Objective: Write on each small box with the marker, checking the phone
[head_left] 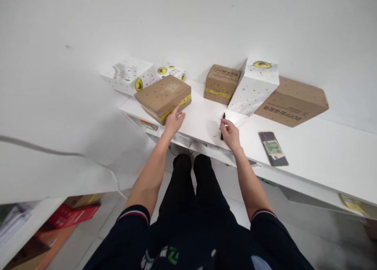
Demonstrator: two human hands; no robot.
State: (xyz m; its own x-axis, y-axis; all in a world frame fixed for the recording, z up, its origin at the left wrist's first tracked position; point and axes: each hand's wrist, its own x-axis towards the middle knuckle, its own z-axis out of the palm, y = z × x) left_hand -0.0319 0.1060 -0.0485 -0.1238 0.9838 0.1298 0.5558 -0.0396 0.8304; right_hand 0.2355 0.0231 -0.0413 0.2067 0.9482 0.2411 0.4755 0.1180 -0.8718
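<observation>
My left hand [174, 122] rests its fingertips against the front face of a brown cardboard box [165, 93] with a strip of yellow tape along its side. Its fingers are partly extended and slightly apart, not wrapped around anything. The box sits at an angle on a white shelf top [196, 118], partly in front of white boxes. Farther right, my right hand [230, 134] has its fingers closed on a black marker [224, 116], held just over or on the shelf surface. The marker's tip end points toward the wall, and its middle is hidden behind my fingers.
White avocado-print boxes [131, 76] [172, 70] stand back left. Against the wall are a small brown box [221, 83], a leaning white avocado box [255, 85] and a long brown carton [294, 101]. A phone [273, 148] lies right. A cable [59, 150] crosses the left side.
</observation>
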